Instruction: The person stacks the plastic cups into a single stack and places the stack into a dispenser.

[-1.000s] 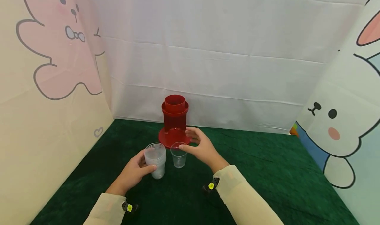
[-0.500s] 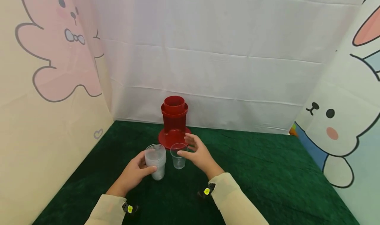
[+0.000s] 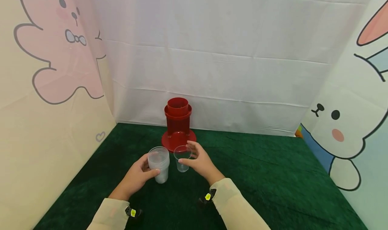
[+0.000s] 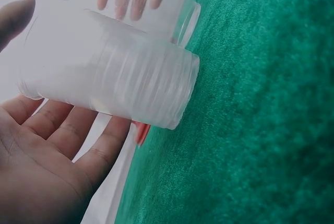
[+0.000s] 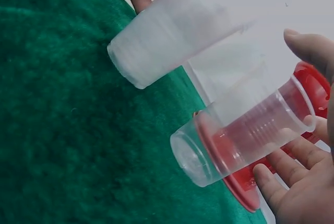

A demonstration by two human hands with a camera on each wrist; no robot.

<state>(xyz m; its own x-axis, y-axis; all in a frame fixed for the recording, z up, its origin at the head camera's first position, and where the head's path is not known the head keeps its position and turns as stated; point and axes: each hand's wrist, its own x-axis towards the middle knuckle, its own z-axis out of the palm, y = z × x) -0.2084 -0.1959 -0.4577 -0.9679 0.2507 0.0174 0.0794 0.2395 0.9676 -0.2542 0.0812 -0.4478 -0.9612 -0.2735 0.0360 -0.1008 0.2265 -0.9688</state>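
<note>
A stack of clear plastic cups [image 3: 160,167] stands upright over the green cloth, and my left hand [image 3: 136,176] holds it around the side. In the left wrist view, the fingers [image 4: 102,148] curve along one side of the stack [image 4: 141,78], with the thumb [image 4: 15,19] across from them. Just right of it is a single clear plastic cup [image 3: 182,166], upright. My right hand [image 3: 201,162] reaches around this cup with thumb and fingers spread. In the right wrist view, the fingers [image 5: 292,166] lie beside the cup [image 5: 245,130], while the thumb [image 5: 308,46] stands off its rim.
Behind the cups, a red cylindrical holder [image 3: 178,122] on a round base stands close to the white back curtain [image 3: 230,88]. Green cloth [image 3: 257,176] covers the table. Printed side curtains stand at left and right.
My right hand has shifted left and slightly toward me, its thumb now lower across the single cup. The left hand and the stack have stayed in place.
</note>
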